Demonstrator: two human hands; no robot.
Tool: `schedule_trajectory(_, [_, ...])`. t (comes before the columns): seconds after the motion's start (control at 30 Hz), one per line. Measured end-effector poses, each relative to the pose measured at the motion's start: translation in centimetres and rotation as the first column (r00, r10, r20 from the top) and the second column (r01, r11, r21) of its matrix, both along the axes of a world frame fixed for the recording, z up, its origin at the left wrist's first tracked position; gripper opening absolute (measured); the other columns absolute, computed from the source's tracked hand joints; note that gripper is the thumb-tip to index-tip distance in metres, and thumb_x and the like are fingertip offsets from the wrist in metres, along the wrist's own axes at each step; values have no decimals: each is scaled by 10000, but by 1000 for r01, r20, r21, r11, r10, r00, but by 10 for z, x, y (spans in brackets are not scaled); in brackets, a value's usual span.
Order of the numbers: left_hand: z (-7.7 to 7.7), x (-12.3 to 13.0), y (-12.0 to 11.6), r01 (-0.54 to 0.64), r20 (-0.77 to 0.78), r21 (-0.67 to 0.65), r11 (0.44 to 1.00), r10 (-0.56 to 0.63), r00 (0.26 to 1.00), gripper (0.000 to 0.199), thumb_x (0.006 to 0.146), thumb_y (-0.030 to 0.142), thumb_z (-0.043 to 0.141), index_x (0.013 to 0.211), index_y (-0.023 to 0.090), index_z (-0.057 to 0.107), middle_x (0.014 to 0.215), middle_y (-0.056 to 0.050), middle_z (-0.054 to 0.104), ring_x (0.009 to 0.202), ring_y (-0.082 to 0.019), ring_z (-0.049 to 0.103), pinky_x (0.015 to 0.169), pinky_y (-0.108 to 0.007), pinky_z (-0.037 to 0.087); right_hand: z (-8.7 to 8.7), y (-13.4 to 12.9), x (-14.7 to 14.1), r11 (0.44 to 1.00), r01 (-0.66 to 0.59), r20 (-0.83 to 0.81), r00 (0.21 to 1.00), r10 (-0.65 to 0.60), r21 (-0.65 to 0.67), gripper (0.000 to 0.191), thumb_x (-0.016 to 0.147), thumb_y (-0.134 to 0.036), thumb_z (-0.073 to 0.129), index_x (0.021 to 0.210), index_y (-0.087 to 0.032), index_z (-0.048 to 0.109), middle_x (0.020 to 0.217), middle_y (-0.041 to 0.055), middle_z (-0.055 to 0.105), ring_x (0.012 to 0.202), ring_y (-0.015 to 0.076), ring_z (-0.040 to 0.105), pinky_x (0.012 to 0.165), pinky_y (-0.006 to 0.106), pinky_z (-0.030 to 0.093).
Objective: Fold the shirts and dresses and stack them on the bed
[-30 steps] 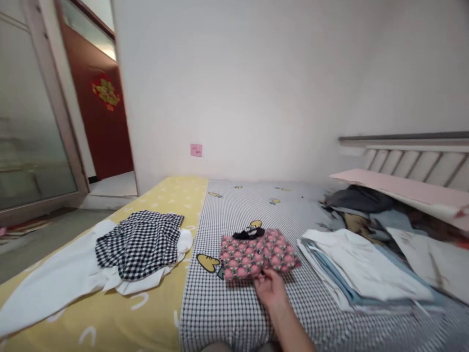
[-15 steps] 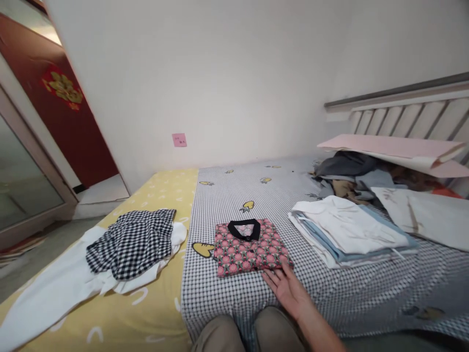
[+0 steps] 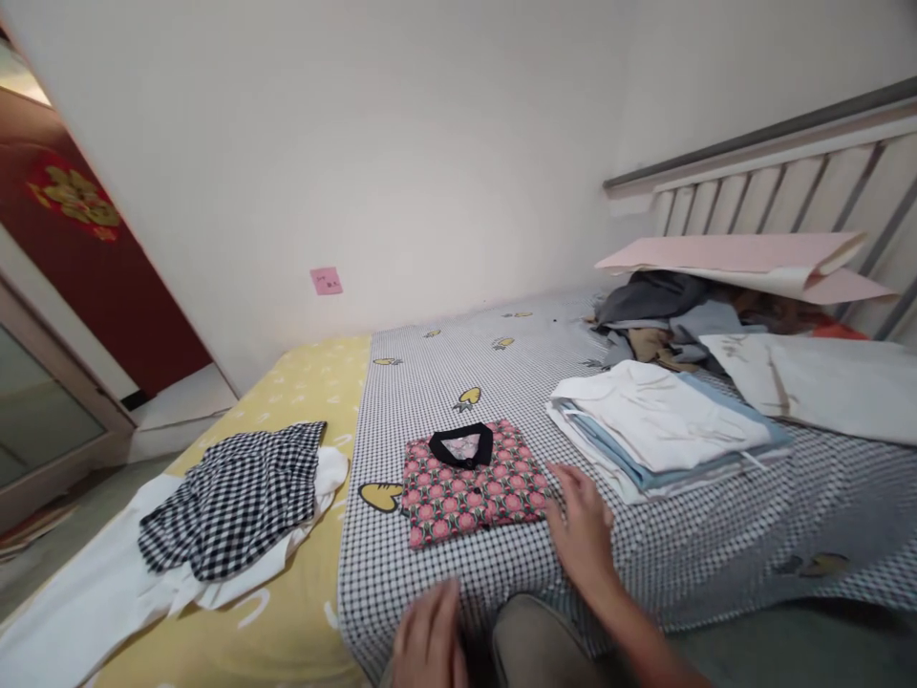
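A folded pink floral shirt (image 3: pixel 469 502) with a black collar lies flat on the grey checked bedsheet (image 3: pixel 430 583). My right hand (image 3: pixel 582 527) rests open just beside the shirt's right edge, holding nothing. My left hand (image 3: pixel 428 638) shows blurred at the bottom of the view, near my knee (image 3: pixel 534 640), well below the shirt. It is empty, with its fingers apart. To the right of my right hand sits a stack of folded white and blue clothes (image 3: pixel 655 425).
A black-and-white gingham garment (image 3: pixel 229 502) lies on a white garment (image 3: pixel 86 612) on the yellow sheet to the left. A heap of dark clothes (image 3: pixel 651 301) and a pink board (image 3: pixel 731 253) lie by the slatted headboard (image 3: pixel 759 201). A doorway stands at far left.
The view has swung, so the room shifts left and down. The shirt now lies flat and squared, collar away from me. My right hand has moved to its right side, and my left hand has entered the view.
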State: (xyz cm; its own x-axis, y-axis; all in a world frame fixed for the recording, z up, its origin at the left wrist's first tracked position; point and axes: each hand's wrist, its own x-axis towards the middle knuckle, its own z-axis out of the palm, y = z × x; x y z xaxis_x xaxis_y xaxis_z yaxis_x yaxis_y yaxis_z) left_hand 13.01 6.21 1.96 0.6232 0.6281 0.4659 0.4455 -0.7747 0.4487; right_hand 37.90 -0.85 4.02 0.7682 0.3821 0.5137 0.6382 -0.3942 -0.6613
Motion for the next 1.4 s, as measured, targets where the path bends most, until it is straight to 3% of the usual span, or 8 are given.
schedule_trajectory(0.17, [33,62,63,127,-251,472,872,-5,968,603,994,274,426,1565,298,234,1587,-80,407,1462,-248,373,1218,-580,235,-2,29,-38,879,-230,192,923,333,-417,530,953,-380,494,1476,-438,429,1589,4,410,1481,336,284,1172,670,136])
schedule_trajectory(0.37, [-21,70,81,151,-434,269,951,-21,901,638,970,438,486,1541,420,202,1617,-34,334,1492,-298,314,1172,-628,294,-33,30,-37,693,-415,-11,862,507,-590,557,961,-478,487,1502,-478,355,1647,-51,265,1525,359,165,1171,710,91])
schedule_trajectory(0.47, [-13,66,79,155,-447,57,986,-114,887,584,976,477,457,1524,441,259,1635,-32,281,1505,-322,277,1172,-679,246,-27,26,-28,660,-497,-101,834,542,-564,545,936,-518,520,1469,-488,412,1624,-51,322,1519,357,195,1167,714,113])
schedule_trajectory(0.6, [37,77,91,132,-330,-179,975,-186,925,514,1034,453,207,1284,346,643,1378,-62,644,1292,-254,573,1137,-583,365,3,35,-11,796,-427,-146,902,405,-430,398,994,-487,380,1305,-437,623,1458,-21,576,1403,281,447,1151,635,271])
schedule_trajectory(0.73, [67,100,124,14,-186,32,999,-8,982,503,1038,329,211,1175,225,683,1251,-90,711,1210,-215,620,1171,-528,339,32,65,10,933,-112,76,986,146,-342,464,1002,-383,337,1418,-335,536,1559,28,456,1437,277,391,1169,633,222])
schedule_trajectory(0.83, [50,110,146,57,-298,228,972,14,955,461,1005,278,356,1442,215,489,1563,-120,440,1448,-243,400,1191,-547,314,28,86,22,877,-88,127,978,167,-472,544,996,-401,384,1533,-315,369,1641,35,300,1504,315,255,1166,654,202])
schedule_trajectory(1.03, [-7,106,153,99,-459,160,982,-15,889,517,1015,428,361,1526,376,308,1618,-51,342,1496,-270,309,1185,-649,248,-19,89,32,700,-180,80,943,322,-691,538,1012,-531,312,1533,-394,335,1653,-5,261,1520,334,200,1169,667,164])
schedule_trajectory(1.4, [2,91,151,234,-401,185,954,-144,905,453,977,506,459,1422,554,386,1612,-5,366,1474,-317,341,1162,-674,241,-23,89,32,693,-156,92,947,307,-704,551,1017,-548,266,1544,-391,308,1656,-10,259,1520,325,190,1170,654,157])
